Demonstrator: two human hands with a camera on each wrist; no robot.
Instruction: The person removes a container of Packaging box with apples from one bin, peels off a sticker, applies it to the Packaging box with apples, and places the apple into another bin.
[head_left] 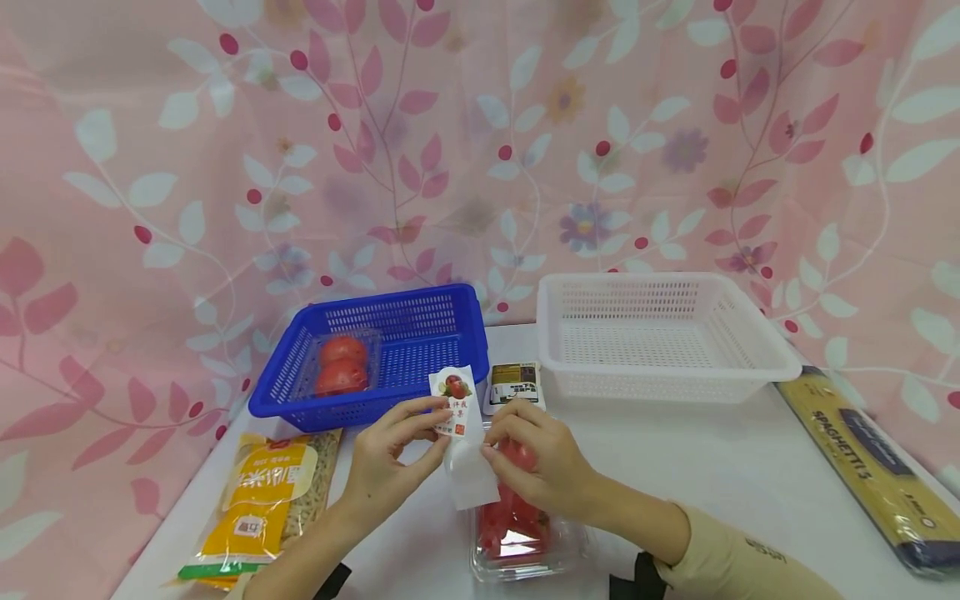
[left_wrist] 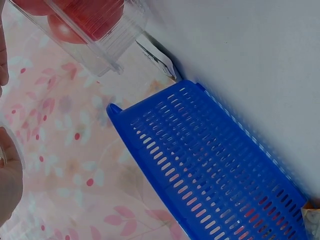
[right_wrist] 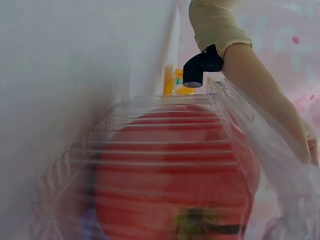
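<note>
A white label strip (head_left: 459,425) printed with a tomato picture stands upright between my hands. My left hand (head_left: 438,425) pinches its left edge and my right hand (head_left: 491,442) pinches its right edge. Right under the right hand a clear plastic box of red tomatoes (head_left: 517,529) lies on the white table (head_left: 712,475). The strip's lower end hangs against the box. The tomato box (right_wrist: 175,180) fills the right wrist view, with my left forearm (right_wrist: 255,80) beyond it. A corner of the tomato box (left_wrist: 85,25) also shows top left in the left wrist view.
A blue basket (head_left: 427,321) behind my left hand holds a second tomato box (head_left: 343,365). An empty white basket (head_left: 667,333) stands at back right, a small dark packet (head_left: 514,383) between them. A yellow pasta bag (head_left: 266,492) lies left, a spaghetti pack (head_left: 873,467) far right.
</note>
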